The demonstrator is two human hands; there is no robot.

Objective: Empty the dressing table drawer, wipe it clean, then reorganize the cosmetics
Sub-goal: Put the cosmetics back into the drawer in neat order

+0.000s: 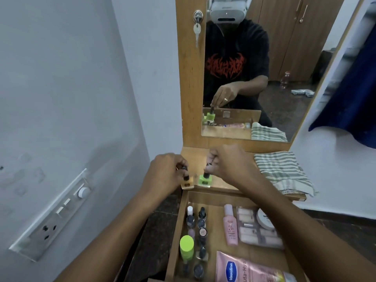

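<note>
My left hand pinches the black cap of an orange nail polish bottle standing at the left edge of the dressing table top. Beside it, my right hand pinches the cap of a green nail polish bottle that also stands on the top. Below, the open wooden drawer holds several dark nail polish bottles, a neon-green capped bottle, a pink bottle, a pink Vaseline tube, a clear box of press-on nails and a round white jar.
A folded green-striped cloth lies on the right of the table top. The mirror rises behind, with a key in its wooden frame. A white wall with a switch panel stands at the left. Blue fabric hangs at the right.
</note>
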